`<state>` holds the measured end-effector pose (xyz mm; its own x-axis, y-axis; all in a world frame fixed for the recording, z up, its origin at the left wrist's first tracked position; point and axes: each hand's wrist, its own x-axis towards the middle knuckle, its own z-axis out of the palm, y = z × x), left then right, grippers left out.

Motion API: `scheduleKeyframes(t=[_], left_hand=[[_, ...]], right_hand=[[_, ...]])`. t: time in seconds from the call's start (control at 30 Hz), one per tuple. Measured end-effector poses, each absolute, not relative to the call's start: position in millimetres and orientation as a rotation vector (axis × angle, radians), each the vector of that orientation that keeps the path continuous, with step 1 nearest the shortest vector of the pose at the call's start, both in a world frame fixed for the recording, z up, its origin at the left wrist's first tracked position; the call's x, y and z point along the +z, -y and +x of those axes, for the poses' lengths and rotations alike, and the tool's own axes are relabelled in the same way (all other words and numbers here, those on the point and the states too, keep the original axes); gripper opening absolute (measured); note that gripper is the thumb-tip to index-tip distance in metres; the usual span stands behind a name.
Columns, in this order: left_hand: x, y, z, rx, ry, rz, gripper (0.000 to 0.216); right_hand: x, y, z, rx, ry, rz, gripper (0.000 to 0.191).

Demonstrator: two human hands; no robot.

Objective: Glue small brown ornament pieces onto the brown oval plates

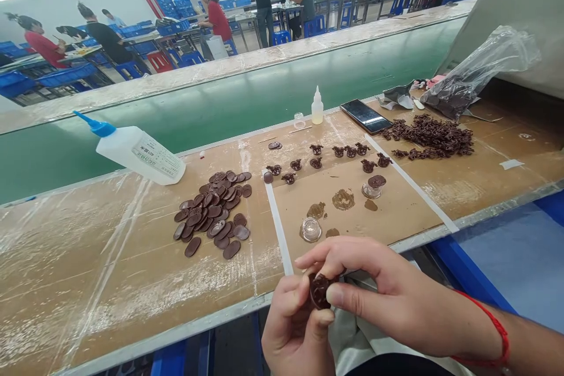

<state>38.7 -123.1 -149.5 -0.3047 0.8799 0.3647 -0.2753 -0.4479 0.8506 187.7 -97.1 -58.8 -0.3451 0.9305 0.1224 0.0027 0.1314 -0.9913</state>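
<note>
Head: brown piece (319, 292) between both hands (388, 294).

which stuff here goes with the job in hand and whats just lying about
Likely part of the job:
brown piece between left hand and right hand
brown oval discs
pile of small brown parts
dropper bottle
large white bottle

Probably just lying about:
black phone
white scrap

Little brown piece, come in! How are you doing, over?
Left hand, right hand: both pinching. Brown piece: held, partly hidden. See-through round dish: beyond the hands, apart from the piece.
</note>
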Motion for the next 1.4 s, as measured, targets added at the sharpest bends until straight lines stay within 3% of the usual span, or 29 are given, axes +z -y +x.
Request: scheduleKeyframes(t=[1.4], left_hand=[[-145.9,119.3,43.1,1.875,-0.848,1.105,0.024]], right_hand=[[-62.8,95.8,189.7,1.415,1.512,-0.931,0.014]])
